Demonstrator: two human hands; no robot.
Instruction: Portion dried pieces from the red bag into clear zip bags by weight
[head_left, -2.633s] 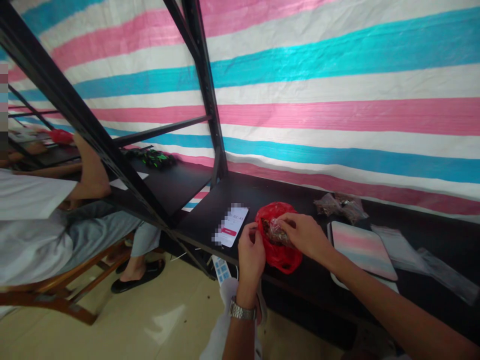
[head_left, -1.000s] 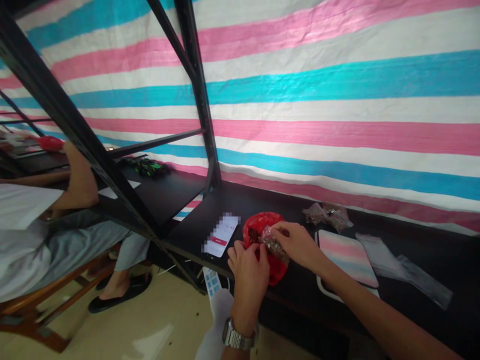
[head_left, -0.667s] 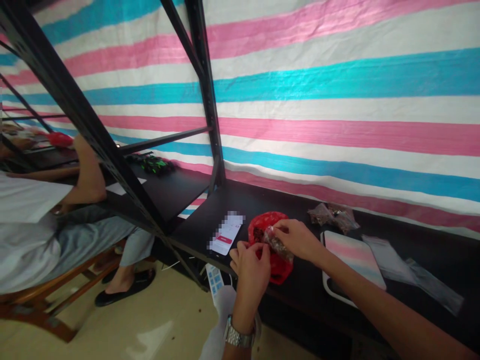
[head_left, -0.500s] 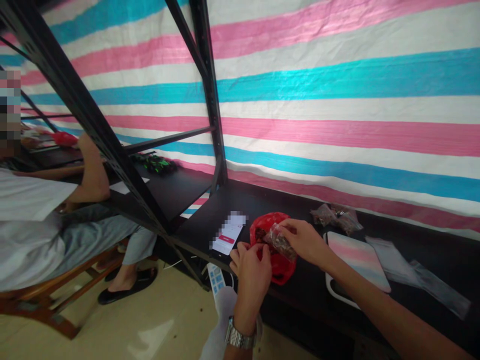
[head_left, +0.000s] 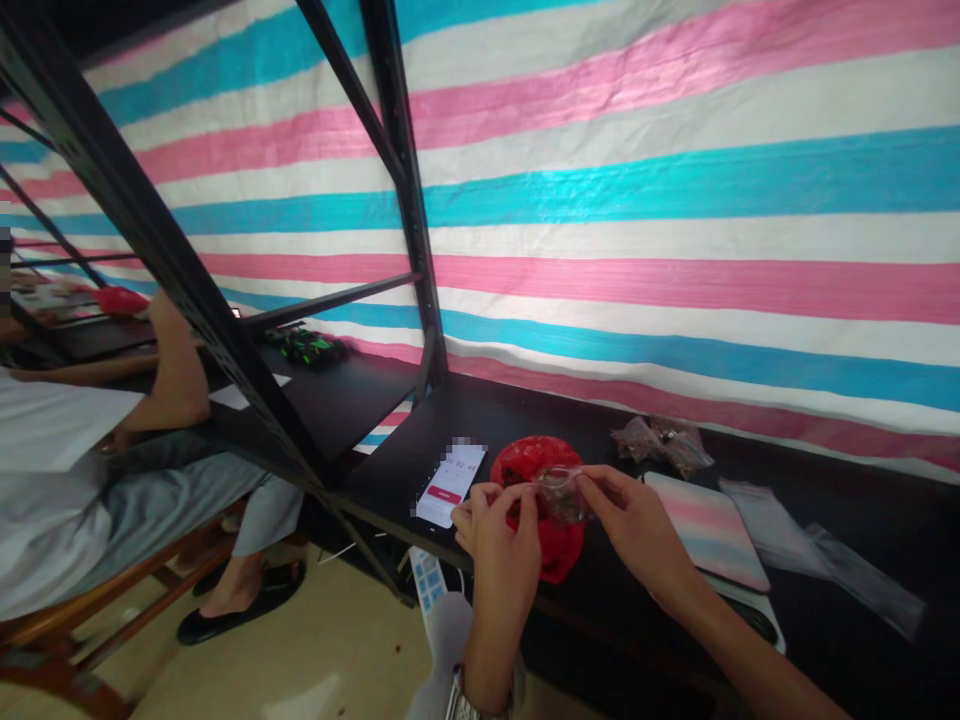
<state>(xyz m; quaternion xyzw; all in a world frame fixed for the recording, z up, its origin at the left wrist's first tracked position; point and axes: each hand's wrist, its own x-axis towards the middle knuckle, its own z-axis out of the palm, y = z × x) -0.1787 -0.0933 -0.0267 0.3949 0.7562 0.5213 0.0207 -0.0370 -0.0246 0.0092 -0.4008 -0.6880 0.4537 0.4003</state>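
Note:
A small clear zip bag with brownish bits inside hangs over an open red plastic bag. My right hand pinches the zip bag's right top corner between thumb and fingers. At its left top corner, the fingertips of my left hand are pinched together on the bag's edge. Dark brown pieces show inside the red bag, partly hidden by my fingers and the zip bag. Just left of my left hand lies a phone with a lit screen.
Filled clear bags lie at the back of the black shelf. A white scale-like device and flat clear bags are on the right. Black metal posts stand left, where another person sits. A power strip hangs below.
My right hand has turned and moved to the zip bag's right top corner, swinging the bag more level. My left fingertips now meet its other corner. The whole view has shifted slightly.

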